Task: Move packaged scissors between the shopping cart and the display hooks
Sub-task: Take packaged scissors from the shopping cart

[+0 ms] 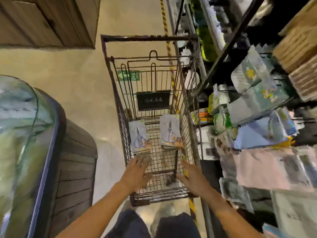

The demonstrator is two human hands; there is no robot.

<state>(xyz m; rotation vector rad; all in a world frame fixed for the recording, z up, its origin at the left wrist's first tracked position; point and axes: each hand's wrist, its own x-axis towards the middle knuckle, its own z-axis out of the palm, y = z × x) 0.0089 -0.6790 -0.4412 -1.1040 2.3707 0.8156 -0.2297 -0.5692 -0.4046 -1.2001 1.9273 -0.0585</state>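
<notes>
Head view, heavy motion blur. Shopping cart (120, 107) straight ahead, wire basket, seen from above.

Task items: two stacks of packaged scissors on the cart floor. Left stack (139, 137) against the left wall, right stack (170, 132) near the right wall. Bare mesh between them. Count per stack unclear; edges suggest several cards each.

Hands: left hand (137, 174) over the near left part of the basket, fingers straight and spread, holding nothing, tips just short of the left stack. Right hand (192, 179) at the near right rim, fingers extended, nothing in it; contact w/ the wire cannot be told (blur).

Handling, est.: flat card-backed packs, light, fairly stiff, prob. glossy face so may slide off one another if the whole stack is lifted. Not fragile. Best hold: pinch across the short edges of a pack, or thumb on top w/ fingers under the stack's near edge. Keep the top end free if a hang hole is there (not visible).

Surroundings: shelving rack (221, 54) close on the right, crowded w/ hanging packaged goods (260, 86); hooks themselves not discernible. Glass-topped freezer cabinet (25, 134) on the left. Cardboard boxes (48, 21) far left.

Obstacles: the cart's tall side walls mean reaching down and in; the right wall sits close to the rack, so the lift path goes up and over.
</notes>
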